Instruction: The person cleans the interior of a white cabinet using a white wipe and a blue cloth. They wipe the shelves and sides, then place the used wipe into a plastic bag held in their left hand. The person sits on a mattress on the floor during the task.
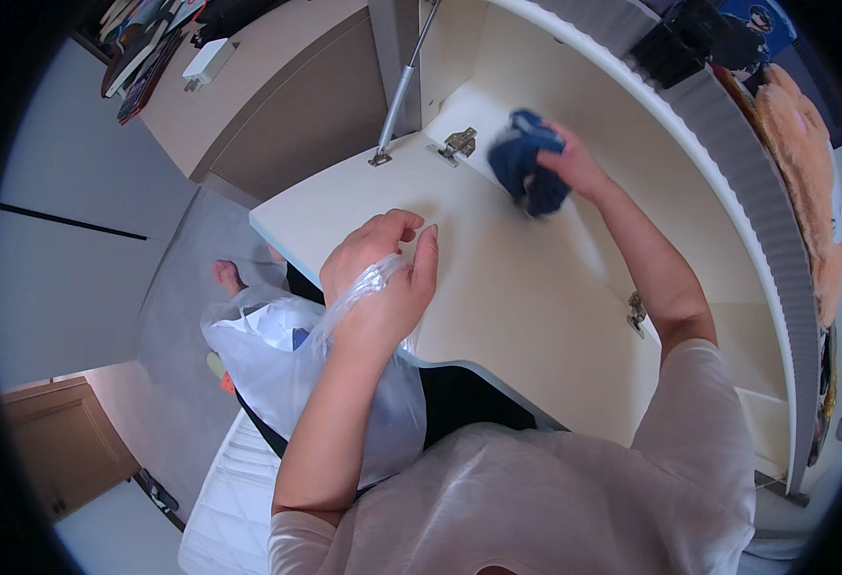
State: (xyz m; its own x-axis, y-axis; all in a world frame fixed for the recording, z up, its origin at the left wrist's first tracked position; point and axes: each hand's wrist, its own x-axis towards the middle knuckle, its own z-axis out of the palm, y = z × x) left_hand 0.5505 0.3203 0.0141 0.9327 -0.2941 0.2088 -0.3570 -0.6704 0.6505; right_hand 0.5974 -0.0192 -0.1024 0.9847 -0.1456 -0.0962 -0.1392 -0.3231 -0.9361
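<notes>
My right hand (pixel 575 164) grips a crumpled dark blue cloth item (pixel 525 162), blurred, inside the cream cabinet (pixel 608 215) near its back left corner. Below it lies the folded-down flap door (pixel 493 287), level in front of me. My left hand (pixel 399 298) hovers over the door's left edge with thumb and fingers loosely bent and apart, nothing between them. A clear plastic bag (pixel 381 424) hangs by its handle looped round that hand at the wrist. White material (pixel 274 323) and a bit of blue show in the bag.
A gas strut (pixel 396 108) and a metal hinge (pixel 457 145) join the flap to the cabinet; another hinge (pixel 635 315) sits at right. A white power adapter (pixel 207 61) and books (pixel 144 61) lie on the left counter. Plush fabric (pixel 798 172) rests on the cabinet top.
</notes>
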